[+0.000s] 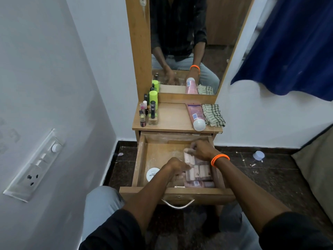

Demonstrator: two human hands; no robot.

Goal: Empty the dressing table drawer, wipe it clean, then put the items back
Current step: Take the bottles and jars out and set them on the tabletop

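Note:
The wooden drawer [140, 159] of the dressing table stands pulled out. Inside lie a white round lid [152, 174] at the left and a clear pack of pink tubes [200, 173] at the right, with more pink tubes [198, 184] near the front. My left hand [177, 167] reaches into the drawer, its fingers curled at the pack's left edge. My right hand [202, 149], with an orange bracelet, grips the pack's far end. On the tabletop [173, 116] lie a pink lotion bottle [194, 114] and a checked cloth [213, 115].
Several small cosmetic bottles [149, 110] stand at the tabletop's left. A mirror [185, 42] rises behind. A switch panel [34, 166] is on the left wall. A blue curtain [292, 47] hangs at right, a small white cap [258, 155] lies on the dark floor, and a cushion [317, 163] sits at the far right.

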